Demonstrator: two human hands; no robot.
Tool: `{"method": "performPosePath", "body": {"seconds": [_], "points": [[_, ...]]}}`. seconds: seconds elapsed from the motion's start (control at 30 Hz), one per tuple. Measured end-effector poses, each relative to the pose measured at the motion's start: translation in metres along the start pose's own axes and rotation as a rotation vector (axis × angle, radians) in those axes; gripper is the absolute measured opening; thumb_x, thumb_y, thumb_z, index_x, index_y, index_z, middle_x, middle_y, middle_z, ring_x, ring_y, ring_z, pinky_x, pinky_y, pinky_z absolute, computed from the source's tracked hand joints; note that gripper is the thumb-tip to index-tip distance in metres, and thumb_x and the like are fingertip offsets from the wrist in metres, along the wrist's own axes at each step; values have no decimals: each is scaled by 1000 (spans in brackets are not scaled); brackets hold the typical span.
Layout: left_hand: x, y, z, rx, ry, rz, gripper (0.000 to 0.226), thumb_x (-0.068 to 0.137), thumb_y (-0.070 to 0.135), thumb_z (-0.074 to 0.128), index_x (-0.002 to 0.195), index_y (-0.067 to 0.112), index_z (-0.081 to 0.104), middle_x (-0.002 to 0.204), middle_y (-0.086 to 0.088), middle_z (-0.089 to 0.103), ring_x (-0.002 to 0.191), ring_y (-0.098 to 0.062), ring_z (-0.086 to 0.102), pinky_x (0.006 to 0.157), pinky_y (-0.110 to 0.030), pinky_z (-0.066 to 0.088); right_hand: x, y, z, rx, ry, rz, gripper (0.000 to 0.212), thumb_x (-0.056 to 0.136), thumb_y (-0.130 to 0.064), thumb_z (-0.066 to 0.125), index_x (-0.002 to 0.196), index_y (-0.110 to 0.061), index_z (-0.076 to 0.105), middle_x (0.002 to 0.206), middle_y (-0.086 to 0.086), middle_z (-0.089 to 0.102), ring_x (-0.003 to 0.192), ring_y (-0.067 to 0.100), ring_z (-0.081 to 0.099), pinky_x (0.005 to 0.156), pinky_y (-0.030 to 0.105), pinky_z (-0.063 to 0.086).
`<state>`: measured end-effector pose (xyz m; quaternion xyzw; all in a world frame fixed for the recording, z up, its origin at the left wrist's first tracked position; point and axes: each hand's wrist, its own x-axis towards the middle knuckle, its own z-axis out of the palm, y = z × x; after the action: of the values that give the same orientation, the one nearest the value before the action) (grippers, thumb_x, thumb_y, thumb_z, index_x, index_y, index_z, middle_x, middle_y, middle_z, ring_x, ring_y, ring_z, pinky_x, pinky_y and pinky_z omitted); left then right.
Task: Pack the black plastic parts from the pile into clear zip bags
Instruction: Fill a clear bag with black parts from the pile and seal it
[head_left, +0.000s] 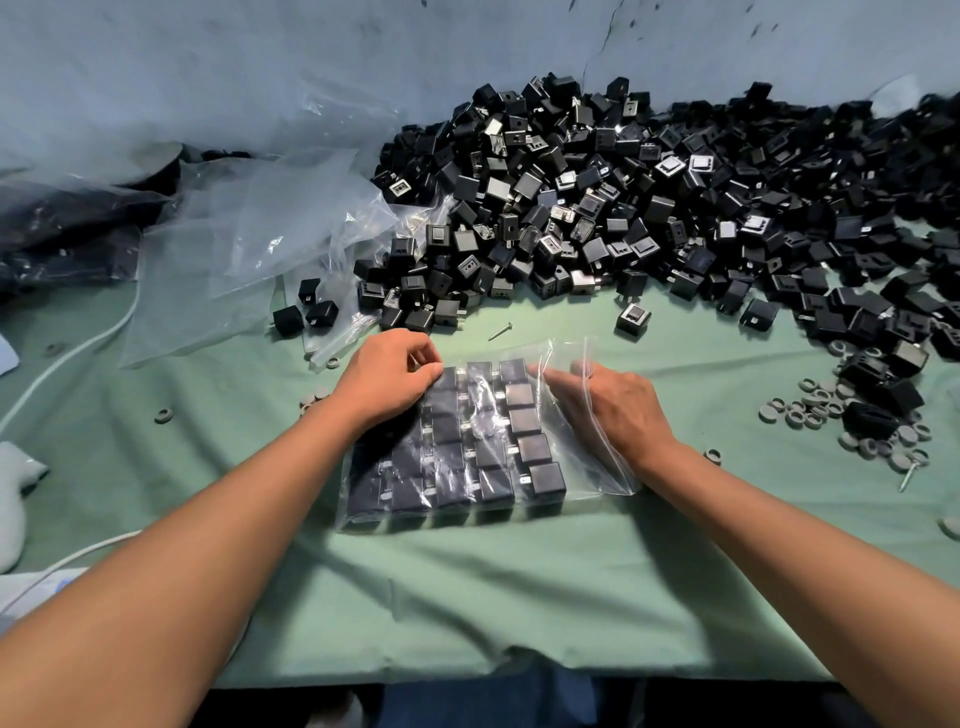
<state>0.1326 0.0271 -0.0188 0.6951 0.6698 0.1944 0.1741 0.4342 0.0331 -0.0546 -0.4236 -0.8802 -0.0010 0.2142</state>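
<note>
A clear zip bag lies flat on the green cloth at the centre, filled with neat rows of black cube-shaped parts, each with a small metal tab. The left hand pinches the bag's top corner at 11 o'clock with curled fingers. The right hand rests on the bag's open zip edge at 2 o'clock, fingers nearly straight. The big pile of loose parts spreads from 12 to 3 o'clock, with empty bags at 10 o'clock.
</note>
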Motion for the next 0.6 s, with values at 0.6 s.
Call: {"method": "performPosePath", "body": {"seconds": [0.6], "points": [[-1, 25, 21, 140, 51, 106, 25, 99, 46, 58, 111, 25, 67, 114, 3, 59, 113, -18, 51, 99, -39, 44, -2, -3, -5, 182, 41, -122, 21, 104, -28, 58, 89, -14, 65, 69, 3, 52, 49, 24, 51, 42, 37, 50]]}}
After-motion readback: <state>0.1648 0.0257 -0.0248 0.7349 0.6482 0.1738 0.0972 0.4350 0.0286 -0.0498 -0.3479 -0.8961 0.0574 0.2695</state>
